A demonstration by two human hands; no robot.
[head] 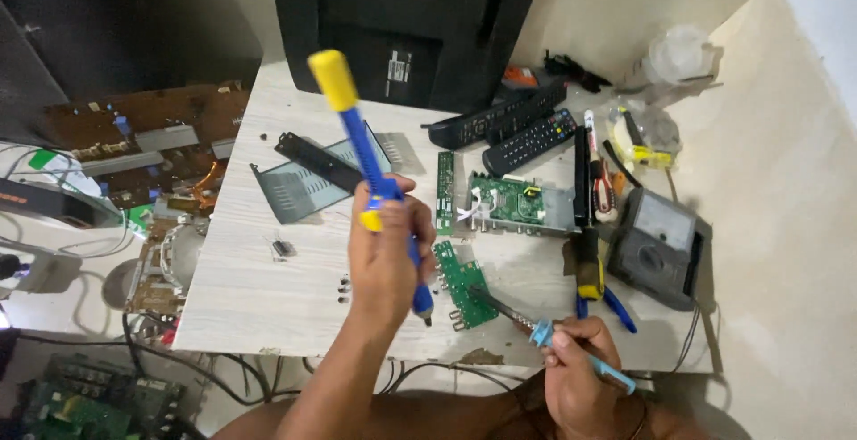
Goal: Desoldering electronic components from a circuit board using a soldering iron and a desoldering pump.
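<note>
Head view, left hand: the left hand (386, 257) is gripping a blue and yellow desoldering pump (373, 172), fingers wrapping tight around its lower barrel, holding it tilted with the yellow plunger cap up and to the left and the dark tip pointing down, just beside the small green circuit board (466, 291).
Head view, right hand: the right hand (578, 369) is closing its fingers on the light blue handle of a soldering iron (536, 328), whose dark tip is reaching up-left onto that small green board.
Where the board is lying: near the front edge of the pale wooden table (268, 288), between the two hands.
Around it: a larger green board in a metal frame (522, 203) is sitting behind it, a narrow green strip board (445, 192) just left of that, and a grey metal cover (308, 181) further left.
In the way: the left hand and pump are covering part of the table and the strip board's lower end.
Right side: a dark multimeter (659, 248), pliers with blue and yellow handles (591, 275) and two black remote controls (522, 128) are lying about.
Labels: a small white rectangular sticker (399, 67) is showing on the black television back (402, 25) standing at the table's far edge.
</note>
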